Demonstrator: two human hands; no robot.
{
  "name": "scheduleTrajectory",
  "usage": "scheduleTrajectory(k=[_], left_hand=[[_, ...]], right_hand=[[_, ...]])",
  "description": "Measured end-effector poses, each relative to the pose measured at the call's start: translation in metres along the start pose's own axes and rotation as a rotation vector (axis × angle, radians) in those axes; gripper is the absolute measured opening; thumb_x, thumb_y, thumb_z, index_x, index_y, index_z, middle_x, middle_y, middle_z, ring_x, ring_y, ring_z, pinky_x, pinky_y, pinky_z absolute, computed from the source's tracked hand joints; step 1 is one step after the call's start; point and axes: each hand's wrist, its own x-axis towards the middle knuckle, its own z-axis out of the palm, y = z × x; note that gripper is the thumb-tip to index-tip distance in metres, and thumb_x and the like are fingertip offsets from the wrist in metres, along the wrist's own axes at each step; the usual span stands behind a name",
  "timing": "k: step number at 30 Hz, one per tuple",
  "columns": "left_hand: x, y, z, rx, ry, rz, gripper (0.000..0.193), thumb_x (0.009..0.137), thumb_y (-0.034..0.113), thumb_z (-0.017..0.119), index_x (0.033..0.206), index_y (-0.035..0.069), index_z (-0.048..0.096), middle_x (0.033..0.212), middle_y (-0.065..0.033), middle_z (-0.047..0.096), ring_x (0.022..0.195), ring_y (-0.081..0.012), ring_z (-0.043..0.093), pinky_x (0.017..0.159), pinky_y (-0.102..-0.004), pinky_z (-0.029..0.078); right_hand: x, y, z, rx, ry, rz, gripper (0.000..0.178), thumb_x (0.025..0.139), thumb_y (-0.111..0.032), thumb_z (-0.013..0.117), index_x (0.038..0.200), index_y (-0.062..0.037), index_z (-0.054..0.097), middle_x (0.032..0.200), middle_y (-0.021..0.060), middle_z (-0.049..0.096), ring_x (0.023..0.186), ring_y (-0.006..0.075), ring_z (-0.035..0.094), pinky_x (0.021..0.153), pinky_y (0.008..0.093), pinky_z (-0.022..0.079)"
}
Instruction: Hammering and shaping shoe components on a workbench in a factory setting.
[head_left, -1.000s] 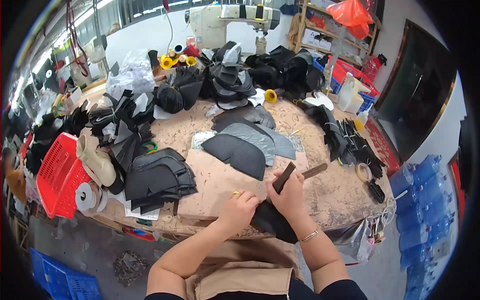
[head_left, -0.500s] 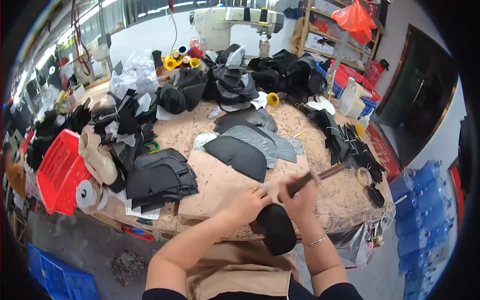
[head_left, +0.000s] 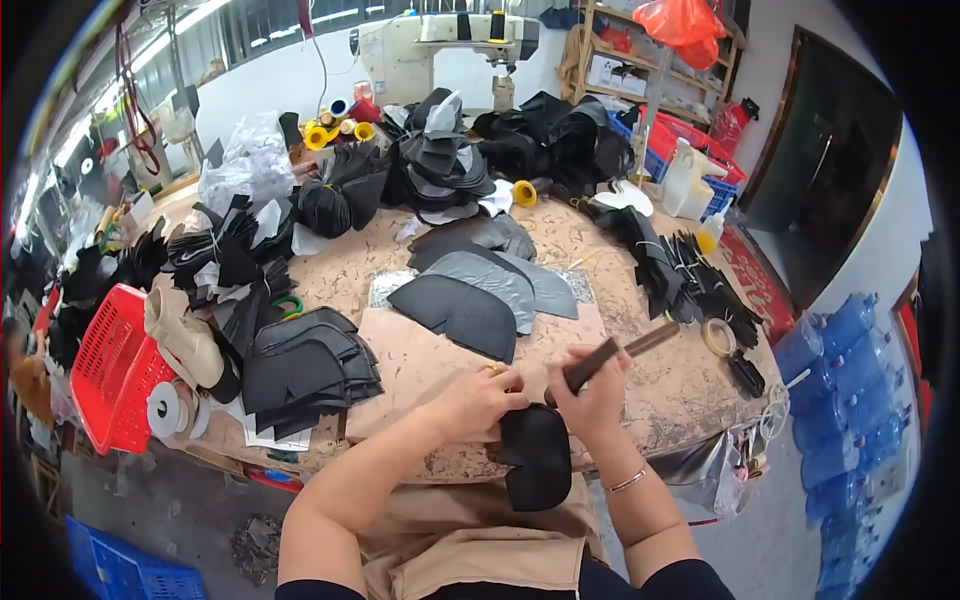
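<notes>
A black curved shoe-upper piece [head_left: 538, 455] hangs over the table's front edge onto my lap. My left hand [head_left: 472, 402] has its fingers closed on the upper left edge of that piece. Just across from it, my right hand [head_left: 592, 408] grips a hammer [head_left: 592, 366] with a dark head and a wooden handle pointing to the right. Its lower end is down by the top of the piece; whether it touches is hidden by my fingers. Beyond my hands, similar black pieces [head_left: 455, 312] with grey backs lie overlapped on a pale board [head_left: 400, 345].
Left of the board is a stack of black pieces [head_left: 305, 370], a cream boot [head_left: 188, 335], a white spool [head_left: 170, 408] and a red basket [head_left: 115, 370]. Bundled pieces line the back before a sewing machine [head_left: 440, 45]. A tape roll [head_left: 718, 338] lies at right.
The view has shifted slightly to the right. The black piece has swung more upright below my hands. The hammer was blurred by motion before and now looks steadier, still in my right hand.
</notes>
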Motion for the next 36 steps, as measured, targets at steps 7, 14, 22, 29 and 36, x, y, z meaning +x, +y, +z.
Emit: scheduleTrajectory(k=[7,14,22,29,36], left_hand=[[-0.001,-0.007,0.009,0.043,0.022,-0.018,0.029,0.071,0.014,0.069,0.099,0.018,0.063,0.107,-0.0063,0.056,0.097,-0.0279,0.060,0.081,-0.0410,0.051],[0.000,-0.013,0.011,-0.146,0.076,-0.053,0.022,0.075,0.012,0.066,0.096,0.017,0.066,0.103,-0.0053,0.058,0.095,-0.0278,0.061,0.082,-0.0398,0.050],[-0.009,-0.011,-0.002,-0.091,0.101,0.007,0.021,0.073,0.008,0.065,0.092,0.015,0.068,0.099,-0.0039,0.060,0.094,-0.0265,0.061,0.079,-0.0375,0.051],[-0.014,-0.020,-0.001,-0.165,0.056,-0.036,0.026,0.075,0.010,0.064,0.100,0.017,0.068,0.100,-0.0031,0.059,0.095,-0.0257,0.060,0.082,-0.0382,0.050],[-0.020,-0.015,0.003,0.030,0.136,0.069,0.026,0.075,0.010,0.062,0.100,0.014,0.068,0.098,-0.0020,0.059,0.093,-0.0229,0.060,0.083,-0.0345,0.050]], right_hand=[[-0.003,0.001,0.006,0.048,-0.130,0.070,0.022,0.074,-0.015,0.075,0.088,-0.0047,0.061,0.074,0.0030,0.063,0.082,0.0280,0.058,0.087,0.0399,0.039],[-0.009,0.000,0.017,0.009,-0.056,-0.058,0.025,0.073,-0.018,0.075,0.088,-0.0036,0.061,0.078,0.0090,0.062,0.081,0.0302,0.056,0.085,0.0426,0.039],[0.000,-0.007,0.007,0.045,-0.066,0.057,0.026,0.073,-0.016,0.075,0.090,-0.0033,0.061,0.074,0.0061,0.062,0.083,0.0264,0.056,0.085,0.0409,0.038],[-0.002,-0.002,0.019,0.054,-0.104,-0.026,0.027,0.073,-0.017,0.077,0.089,-0.0045,0.060,0.072,0.0050,0.062,0.073,0.0271,0.058,0.085,0.0401,0.038],[-0.001,-0.013,0.025,0.000,-0.025,-0.044,0.025,0.074,-0.016,0.076,0.090,-0.0044,0.061,0.071,0.0038,0.063,0.076,0.0268,0.059,0.085,0.0402,0.038]])
